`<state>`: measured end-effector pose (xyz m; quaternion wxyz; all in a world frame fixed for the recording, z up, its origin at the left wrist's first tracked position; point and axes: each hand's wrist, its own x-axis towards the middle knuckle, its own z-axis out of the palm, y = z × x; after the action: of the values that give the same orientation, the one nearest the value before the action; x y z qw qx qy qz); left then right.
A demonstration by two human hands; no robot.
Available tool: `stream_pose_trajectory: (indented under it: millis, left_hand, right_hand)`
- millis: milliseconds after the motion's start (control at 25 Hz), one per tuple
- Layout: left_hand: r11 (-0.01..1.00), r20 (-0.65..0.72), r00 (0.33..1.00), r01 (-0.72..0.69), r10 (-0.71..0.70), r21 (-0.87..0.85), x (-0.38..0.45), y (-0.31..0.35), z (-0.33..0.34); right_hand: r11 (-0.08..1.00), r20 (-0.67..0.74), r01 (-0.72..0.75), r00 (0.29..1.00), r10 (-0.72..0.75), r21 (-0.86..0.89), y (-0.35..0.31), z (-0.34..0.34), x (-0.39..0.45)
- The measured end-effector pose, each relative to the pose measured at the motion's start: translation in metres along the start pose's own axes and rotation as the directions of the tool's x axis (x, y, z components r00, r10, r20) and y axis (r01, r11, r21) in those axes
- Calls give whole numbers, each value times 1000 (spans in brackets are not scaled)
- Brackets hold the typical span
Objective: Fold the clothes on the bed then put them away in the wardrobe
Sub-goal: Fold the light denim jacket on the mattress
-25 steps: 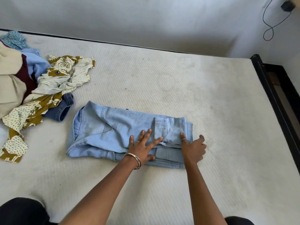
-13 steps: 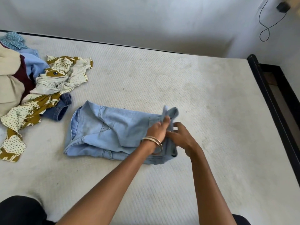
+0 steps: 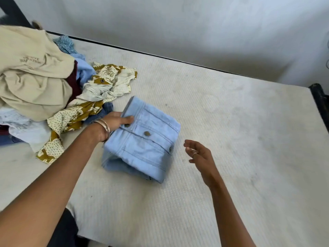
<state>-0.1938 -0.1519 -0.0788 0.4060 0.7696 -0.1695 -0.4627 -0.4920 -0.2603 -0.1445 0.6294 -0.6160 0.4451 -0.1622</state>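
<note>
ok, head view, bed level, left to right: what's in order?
Crumpled beige garment → cream-and-mustard patterned cloth → left hand → folded light-blue denim piece with metal buttons → right hand → bare white mattress → black bed frame corner.

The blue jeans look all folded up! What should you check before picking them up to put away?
1. Folded jeans are a compact bundle: ok.
2. Left hand grips their left edge: ok.
3. Right hand holds the jeans: not ok, it hovers open beside them.
4. Jeans are clear of the clothes pile: ok.
5. Bare mattress around the bundle: ok.
6. Wardrobe is ready: cannot tell, out of view.
</note>
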Motion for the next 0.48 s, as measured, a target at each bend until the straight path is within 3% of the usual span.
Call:
stream_pose_trajectory:
  millis: [80, 160, 200, 280, 400, 480]
  left_hand:
    - [995, -80, 994, 85, -80, 60, 17, -30, -21]
    - [988, -190, 977, 117, -96, 100, 37, -60, -26]
    - [989, -247, 965, 112, -85, 99, 48, -73, -27]
    - [979, -338, 941, 94, -28, 180, 60, -86, -26]
    - [845, -494, 844, 101, 206, 525, 51, -86, -19]
    - [695, -519, 673, 10, 527, 719, 33, -84, -3]
  right_hand:
    - [971, 31, 151, 989, -148, -184, -1, 33, 12]
    - [837, 160, 282, 959, -234, -468, 4, 64, 24]
    - [741, 217, 262, 963, -159, -618, 6, 78, 27]
    - [560, 154, 143, 988, -27, -816, 7, 98, 31]
    - [533, 8, 153, 964, -265, -832, -7, 119, 35]
    - [459, 62, 259, 914, -401, -850, -2, 135, 46]
